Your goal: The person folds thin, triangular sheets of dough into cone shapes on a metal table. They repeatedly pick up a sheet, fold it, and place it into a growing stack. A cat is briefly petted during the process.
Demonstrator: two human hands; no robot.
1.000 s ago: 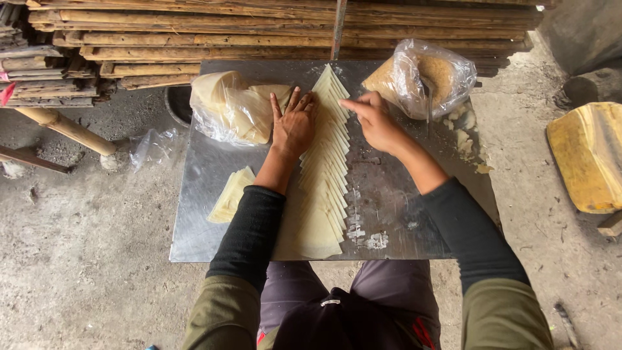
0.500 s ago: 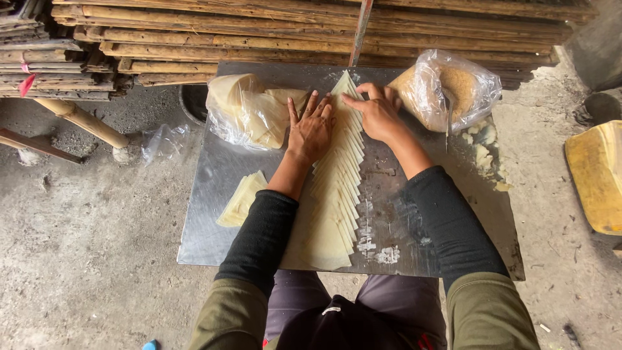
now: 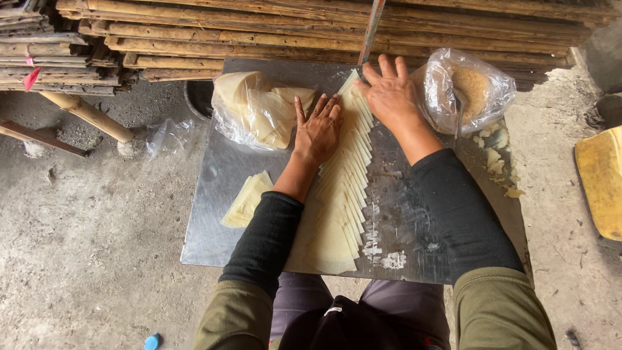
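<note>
A long fanned row of pale thin wrapper sheets (image 3: 340,194) lies down the middle of a metal sheet (image 3: 214,227) that rests across my lap. My left hand (image 3: 317,129) presses flat on the upper left part of the row, fingers spread. My right hand (image 3: 391,94) lies flat on the far end of the row, fingers apart. Neither hand grips anything. A small loose stack of the same wrappers (image 3: 247,199) sits left of my left forearm.
A clear plastic bag of folded wrappers (image 3: 256,110) lies at the sheet's far left. Another clear bag with brown filling (image 3: 466,91) sits at the far right, crumbs (image 3: 495,162) beside it. Stacked wooden slats (image 3: 259,32) run behind. A yellow container (image 3: 599,181) stands on the concrete floor at right.
Both hands have slid farther up the row toward the far edge of the metal sheet, and the camera has moved in closer.
</note>
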